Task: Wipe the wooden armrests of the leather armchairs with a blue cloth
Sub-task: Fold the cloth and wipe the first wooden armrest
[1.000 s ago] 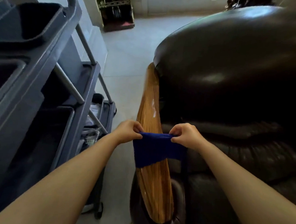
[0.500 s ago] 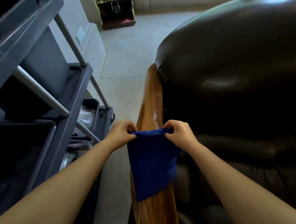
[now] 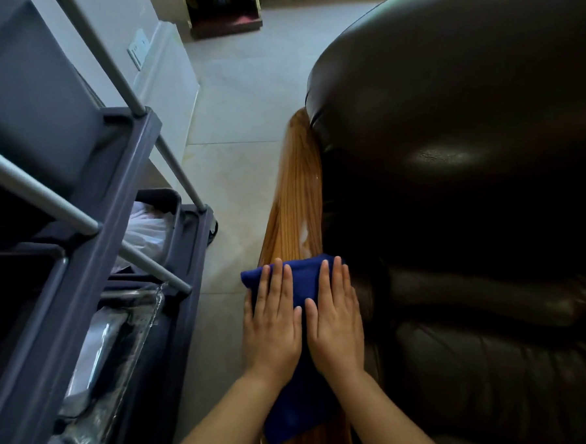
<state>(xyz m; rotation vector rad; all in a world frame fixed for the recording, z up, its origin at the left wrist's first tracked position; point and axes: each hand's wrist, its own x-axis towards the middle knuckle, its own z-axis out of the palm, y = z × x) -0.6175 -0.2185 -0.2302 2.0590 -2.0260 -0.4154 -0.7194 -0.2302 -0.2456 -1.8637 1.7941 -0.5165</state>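
Low in the centre of the frame, the left hand (image 3: 272,326) and right hand (image 3: 337,326) are lying flat, fingers straight, gripping nothing, pressing the cloth (image 3: 296,388) onto the armrest (image 3: 296,205), likely to spread pressure for wiping. Beyond the fingertips, a pale smear (image 3: 305,234) is waiting mid-frame. The armchair (image 3: 457,162) is filling the right, and a cart (image 3: 92,211) is standing at the left.

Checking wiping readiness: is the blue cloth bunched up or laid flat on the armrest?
Laid flat. The cloth drapes over the armrest, with the left hand and right hand pressing it palms-down.
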